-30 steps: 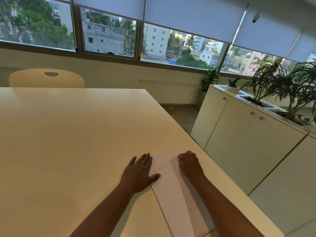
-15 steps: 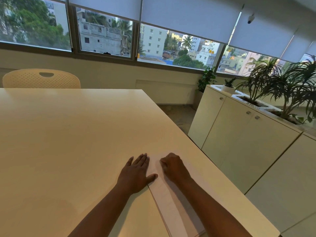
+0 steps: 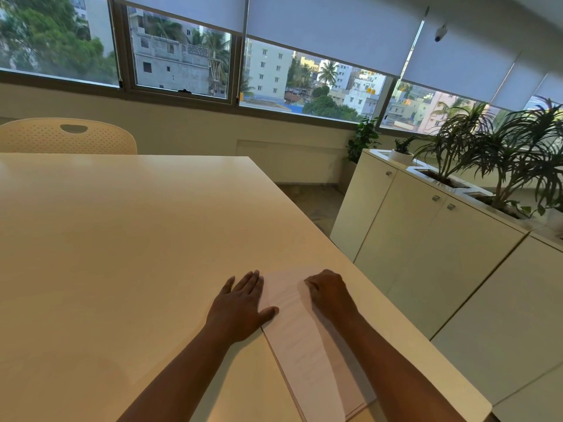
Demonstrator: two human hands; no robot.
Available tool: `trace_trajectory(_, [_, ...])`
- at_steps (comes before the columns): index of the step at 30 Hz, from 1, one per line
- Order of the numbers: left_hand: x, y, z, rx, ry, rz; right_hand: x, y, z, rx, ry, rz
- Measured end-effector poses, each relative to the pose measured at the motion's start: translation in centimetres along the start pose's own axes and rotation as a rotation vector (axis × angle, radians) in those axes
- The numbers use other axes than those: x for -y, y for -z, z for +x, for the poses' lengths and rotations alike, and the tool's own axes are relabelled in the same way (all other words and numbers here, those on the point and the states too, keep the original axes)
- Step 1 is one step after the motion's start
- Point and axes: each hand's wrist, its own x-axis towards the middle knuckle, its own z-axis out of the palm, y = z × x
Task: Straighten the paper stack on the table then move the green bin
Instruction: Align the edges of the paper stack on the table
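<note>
Item: thin stack of white printed paper sheets [image 3: 300,327], lying flat near the right edge of the large cream laminate table [image 3: 122,239]. Long axis runs from my body away toward the windows, slightly slanted; the sheets look a little fanned at the near corner.

Left hand [image 3: 240,306]: flat, fingers straight and together, palm on the table, its thumb side against the stack's left long edge.

Right hand [image 3: 330,293]: on top of the stack at its far end, fingers curled under at the knuckles; whether they pinch a sheet I cannot tell.

Judgement: the stack lies between my hands, so squaring it means pressing the long edges toward each other. Both hands are equally close.

Green bin: not in view.

Around the stack: beyond the table's right edge, white low cabinets [image 3: 426,254] topped with spiky green potted plants [image 3: 502,153]; at the table's far left, a cream perforated plastic chair [image 3: 67,137]; further off, windows with grey roller blinds [image 3: 320,25].
</note>
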Motion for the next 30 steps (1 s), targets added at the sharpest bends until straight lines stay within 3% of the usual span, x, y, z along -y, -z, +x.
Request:
trace_trajectory(3, [0.0,0.1,0.0,0.001,-0.004,0.002,-1.0,1.2,0.5,-0.052,-0.13,-0.022])
trace_trajectory(10, [0.0,-0.1,0.1,0.007,0.0,0.01,0.8,-1.0,-0.3,0.016,0.055,0.04])
trace_trajectory(15, [0.0,0.0,-0.1,0.01,-0.005,0.008,-1.0,0.8,0.7,-0.059,-0.153,-0.01])
trace_trajectory(19, [0.0,0.0,0.0,0.008,-0.005,0.012,1.5,-1.1,0.4,0.014,-0.012,0.017])
trace_trajectory(24, [-0.1,0.0,0.0,0.004,-0.001,0.01,-0.1,0.4,1.4,-0.048,-0.112,0.018])
trace_trajectory(30, [0.1,-0.4,0.3,0.001,0.006,0.01,1.4,-1.0,1.0,0.023,0.018,-0.003])
